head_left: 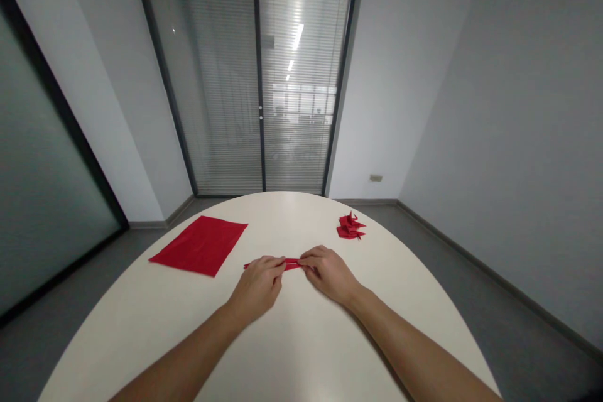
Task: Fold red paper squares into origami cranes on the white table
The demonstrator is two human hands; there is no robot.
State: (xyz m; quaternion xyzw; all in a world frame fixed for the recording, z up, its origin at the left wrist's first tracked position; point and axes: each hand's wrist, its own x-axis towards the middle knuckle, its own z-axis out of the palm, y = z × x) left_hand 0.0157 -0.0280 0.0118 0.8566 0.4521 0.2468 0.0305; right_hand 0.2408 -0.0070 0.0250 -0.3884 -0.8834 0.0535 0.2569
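Note:
Between my two hands lies a narrow piece of folded red paper point(292, 263), low over the middle of the table. My left hand point(260, 279) is closed on its left part, and a pointed red tip sticks out past the fingers on that side. At the other end my right hand point(328, 271) pinches the paper between thumb and fingers. The fingers cover much of the folds, so the paper's full shape is hidden.
The round white table point(301, 339) carries a flat stack or sheet of red square paper point(202, 245) at the left. Several folded red paper cranes point(350, 227) sit together at the back right, near the edge. Behind stands a glass partition with blinds point(226, 88).

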